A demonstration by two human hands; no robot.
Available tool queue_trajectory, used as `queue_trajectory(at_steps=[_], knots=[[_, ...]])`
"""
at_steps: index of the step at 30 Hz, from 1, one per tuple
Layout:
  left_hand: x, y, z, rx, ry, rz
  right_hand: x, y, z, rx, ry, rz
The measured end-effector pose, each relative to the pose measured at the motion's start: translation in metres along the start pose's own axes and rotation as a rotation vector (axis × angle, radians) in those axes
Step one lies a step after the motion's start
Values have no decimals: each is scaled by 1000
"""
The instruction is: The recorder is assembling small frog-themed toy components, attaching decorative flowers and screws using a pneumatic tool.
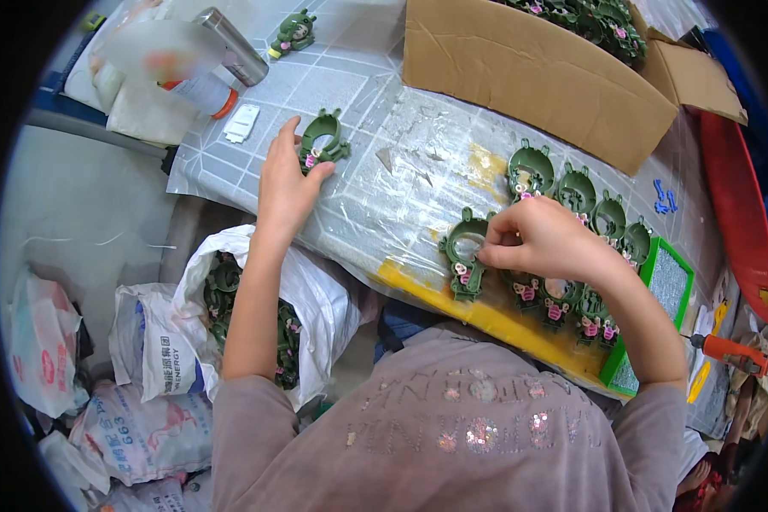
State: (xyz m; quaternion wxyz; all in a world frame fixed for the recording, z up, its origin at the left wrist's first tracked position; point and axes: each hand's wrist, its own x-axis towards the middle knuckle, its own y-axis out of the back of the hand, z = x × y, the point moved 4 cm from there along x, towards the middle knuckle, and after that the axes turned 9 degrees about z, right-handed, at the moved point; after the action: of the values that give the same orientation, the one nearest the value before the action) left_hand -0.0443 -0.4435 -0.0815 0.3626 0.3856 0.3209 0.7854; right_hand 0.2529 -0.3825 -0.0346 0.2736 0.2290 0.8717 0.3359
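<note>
My left hand [286,175] curves around the left side of a green plastic figure shell [322,136], which has a round opening, small ears and a pink-and-white detail. Its thumb lies at the shell's lower end. Farther right, my right hand [542,243] is closed in a pinch at the ring of another green figure shell [466,286]; anything small between the fingertips is hidden. Several similar shells [575,189] stand in rows around and beyond that hand, partly covered by it. The table [384,200] beneath has a grey patterned cover with clear film on it.
A cardboard box [529,85] of green pieces stands at the back right. Nearby are a green-rimmed tray [670,282], blue bits [664,198] and an orange-handled tool [734,354]. A metal flask [235,47] and complete green figure [293,34] stand back left. An open white sack [324,316] holds more pieces.
</note>
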Motion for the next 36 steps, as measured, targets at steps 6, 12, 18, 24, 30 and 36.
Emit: queue_trajectory(at_steps=[6,12,18,24,30,36], knots=[[-10,14,15,-141,-24,50,-6,26,0,321,-63,-7],[-27,32,62,-236,-266,116,38,42,3,118,61,206],[-26,31,58,-223,-298,154,121,7,-4,-7,73,173],[11,26,-7,-108,-45,194,201,-18,-18,110,51,203],[18,17,-33,-69,12,171,214,-22,-40,31,71,303],[13,29,-26,33,-91,262,174,71,-35,3,225,482]])
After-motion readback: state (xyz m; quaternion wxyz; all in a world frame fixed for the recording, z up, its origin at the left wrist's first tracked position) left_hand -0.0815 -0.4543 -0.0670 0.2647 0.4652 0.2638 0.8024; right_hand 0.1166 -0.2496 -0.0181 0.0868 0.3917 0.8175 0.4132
